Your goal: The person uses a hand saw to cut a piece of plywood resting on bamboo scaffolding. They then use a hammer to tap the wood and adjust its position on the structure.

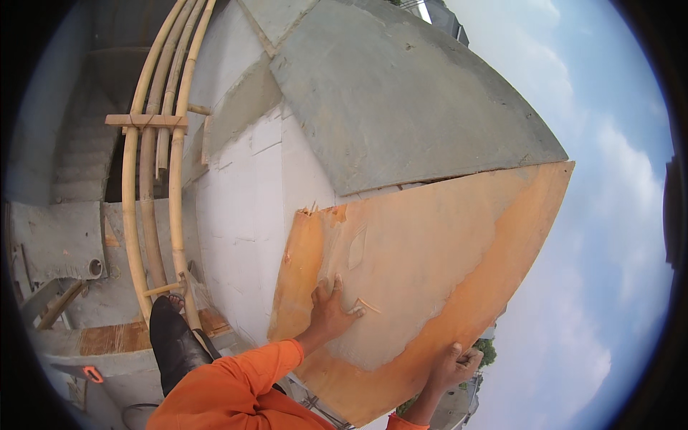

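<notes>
- Orange clothing (204,401) along lower edge
- Left grip (331,314) splayed against tan board (416,265)
- Right grip (456,367) curled at board's edge; cannot tell whether clasping
- Board just below grey panel (408,97)

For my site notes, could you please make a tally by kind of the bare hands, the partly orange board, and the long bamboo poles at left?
Bare hands: 2 (left hand, right hand)
Partly orange board: 1
Long bamboo poles: 4
Total: 7
</notes>
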